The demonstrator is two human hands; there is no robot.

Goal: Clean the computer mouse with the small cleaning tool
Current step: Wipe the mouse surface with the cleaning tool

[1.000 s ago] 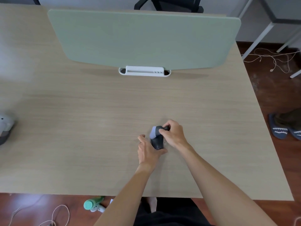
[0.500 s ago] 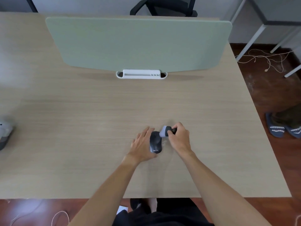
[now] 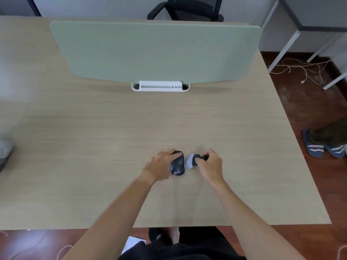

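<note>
A dark computer mouse (image 3: 178, 165) with white lettering lies flat on the wooden desk (image 3: 93, 147), a little right of centre near the front. My left hand (image 3: 161, 164) rests against its left side, fingers laid over its front end. My right hand (image 3: 210, 164) grips a small cleaning tool (image 3: 194, 160) with a dark handle and a pale grey brush head. The brush head points left and sits just right of the mouse, close to its side.
A green divider panel (image 3: 155, 51) on a white base (image 3: 160, 86) stands across the back of the desk. A grey object (image 3: 4, 151) lies at the left edge. The desk's right edge borders a floor with slippers (image 3: 319, 147) and cables.
The mouse, held up between both hands a second ago, now lies flat on the desk. My right hand moved the brush off the mouse to its right side.
</note>
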